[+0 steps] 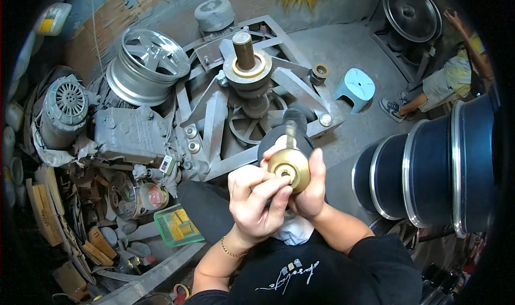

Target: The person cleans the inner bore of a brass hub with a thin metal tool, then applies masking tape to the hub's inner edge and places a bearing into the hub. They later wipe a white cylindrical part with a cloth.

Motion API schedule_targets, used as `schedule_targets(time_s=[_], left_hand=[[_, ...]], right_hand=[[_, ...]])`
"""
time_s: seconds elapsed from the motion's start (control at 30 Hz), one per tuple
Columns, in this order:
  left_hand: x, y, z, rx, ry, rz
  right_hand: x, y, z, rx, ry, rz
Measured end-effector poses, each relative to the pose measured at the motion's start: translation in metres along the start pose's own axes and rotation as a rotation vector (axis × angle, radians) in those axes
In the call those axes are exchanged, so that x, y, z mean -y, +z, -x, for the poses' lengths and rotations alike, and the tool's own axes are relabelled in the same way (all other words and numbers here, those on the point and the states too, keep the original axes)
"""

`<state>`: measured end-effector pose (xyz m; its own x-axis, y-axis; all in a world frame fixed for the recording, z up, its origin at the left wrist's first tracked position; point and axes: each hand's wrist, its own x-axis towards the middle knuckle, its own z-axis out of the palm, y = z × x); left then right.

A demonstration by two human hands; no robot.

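Note:
A round brass-coloured metal part [298,161] with a dark hole at its centre is held up in front of my chest. My right hand [312,193] is closed around its right and lower side, the thumb pointing up along the rim. My left hand [252,200] is closed in a pinch at the centre hole. Whatever those fingertips grip, if anything, is too small to make out. A narrow metal shaft [291,136] shows just beyond the part; whether the two are joined, I cannot tell. On my lap, below the hands, rests a white cloth [294,229].
Ahead stands a grey metal frame with an upright spindle [244,50] and a motor [214,14]. A silver wheel rim [142,69] lies left of it. Dark rims [429,171] are stacked at right. Beyond are a blue stool [355,88] and another person [450,77]. A green basket [177,227] sits lower left.

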<state>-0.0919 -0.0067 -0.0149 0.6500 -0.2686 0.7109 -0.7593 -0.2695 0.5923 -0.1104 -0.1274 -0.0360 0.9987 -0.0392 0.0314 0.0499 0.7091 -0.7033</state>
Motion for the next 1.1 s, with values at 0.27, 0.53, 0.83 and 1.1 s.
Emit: schedule_targets(time_s=[0.27, 0.53, 0.83, 1.1], left_hand=[[0.016, -0.019, -0.020, 0.176, 0.000, 0.121], [0.013, -0.022, -0.016, 0.134, -0.023, 0.156], [0.039, -0.039, -0.033, 0.307, -0.630, 0.720], [0.061, -0.044, -0.052, 0.018, -0.222, 0.613]], right_hand=[[0.025, 0.008, -0.005, -0.155, 0.356, -0.454], [0.015, 0.005, -0.005, -0.109, 0.422, -0.419], [0.020, 0.002, 0.000, 0.215, 0.512, -0.186], [0.017, -0.009, -0.002, 0.247, 0.671, -0.248]])
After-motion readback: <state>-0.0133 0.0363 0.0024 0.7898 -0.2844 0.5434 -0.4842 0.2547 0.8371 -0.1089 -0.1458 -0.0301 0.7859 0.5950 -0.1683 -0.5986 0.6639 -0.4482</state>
